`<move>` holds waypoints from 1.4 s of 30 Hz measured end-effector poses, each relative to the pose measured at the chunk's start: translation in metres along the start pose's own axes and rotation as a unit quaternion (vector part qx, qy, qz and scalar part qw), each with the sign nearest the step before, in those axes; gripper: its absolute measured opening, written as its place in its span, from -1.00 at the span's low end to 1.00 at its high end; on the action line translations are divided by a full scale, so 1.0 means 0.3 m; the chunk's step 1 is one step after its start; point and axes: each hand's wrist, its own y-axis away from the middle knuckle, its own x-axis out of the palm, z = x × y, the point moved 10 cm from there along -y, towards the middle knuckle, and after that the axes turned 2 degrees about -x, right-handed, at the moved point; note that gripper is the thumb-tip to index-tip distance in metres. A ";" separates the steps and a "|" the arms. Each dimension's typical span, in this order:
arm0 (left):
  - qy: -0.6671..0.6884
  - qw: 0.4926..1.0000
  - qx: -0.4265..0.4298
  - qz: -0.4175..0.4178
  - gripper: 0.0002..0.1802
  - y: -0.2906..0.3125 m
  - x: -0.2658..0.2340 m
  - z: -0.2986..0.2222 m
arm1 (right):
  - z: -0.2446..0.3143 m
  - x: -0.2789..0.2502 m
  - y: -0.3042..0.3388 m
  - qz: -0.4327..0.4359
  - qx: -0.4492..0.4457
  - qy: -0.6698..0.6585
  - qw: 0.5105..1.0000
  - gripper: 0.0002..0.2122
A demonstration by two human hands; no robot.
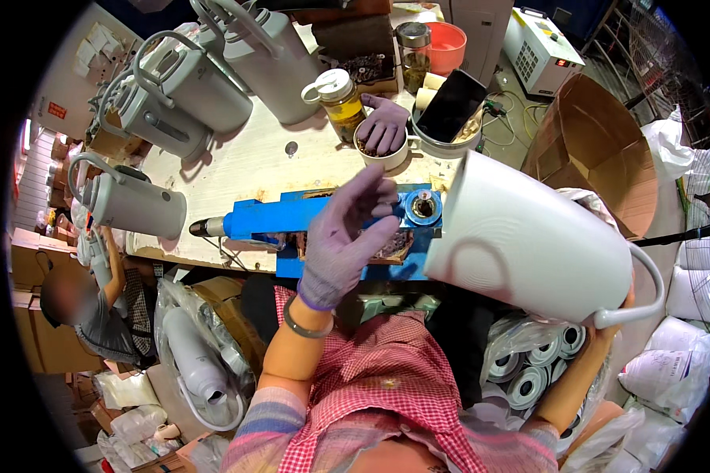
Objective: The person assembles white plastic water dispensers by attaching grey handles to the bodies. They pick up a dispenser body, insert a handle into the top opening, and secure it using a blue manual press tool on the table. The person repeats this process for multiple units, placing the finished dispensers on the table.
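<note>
My left hand (335, 236), in a pale purple glove, hovers over a blue bench fixture (280, 219); its fingers are apart and slightly curled, with nothing visible between them. The fixture has a dark chuck at its left end and a round hub (424, 206) at its right end. A large pale grey jug (528, 236) lies tilted on its side, its wide end beside the hub and its looped handle at the lower right. Behind the jug's far end, my bare right hand (609, 331) holds it; most of the fingers are hidden.
Several grey jugs (201, 91) stand on the table's left side. Behind the fixture are a white cup (386, 158) with a purple glove over it, a lidded jar (339, 106) and a phone (451, 106). Bagged grey parts (528, 386) sit below right. A person (106, 315) works at far left.
</note>
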 end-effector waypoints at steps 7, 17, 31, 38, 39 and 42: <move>-0.070 0.991 -0.024 -0.108 -0.56 0.222 -0.145 0.137 | -0.238 0.137 -0.183 0.002 0.098 0.163 0.982 -0.43; -0.109 0.963 0.080 -0.235 -0.63 0.334 -0.635 0.219 | -0.520 0.586 -0.131 0.147 -0.013 0.129 0.981 -0.40; -0.043 0.947 0.105 -0.301 -0.76 0.323 -0.703 0.303 | -0.502 0.656 -0.115 0.213 -0.115 0.159 0.957 -0.46; -0.034 0.986 0.038 -0.160 -0.48 0.346 -0.717 0.366 | -0.480 0.669 -0.139 0.176 -0.099 0.183 0.962 -0.46; -0.093 0.984 -0.014 -0.151 -0.42 0.354 -0.715 0.369 | -0.496 0.620 -0.157 0.126 -0.057 0.176 0.975 -0.47; 0.027 0.987 0.014 -0.157 -0.22 0.299 -0.488 0.149 | -0.509 0.382 -0.212 -0.010 0.026 0.136 0.990 -0.49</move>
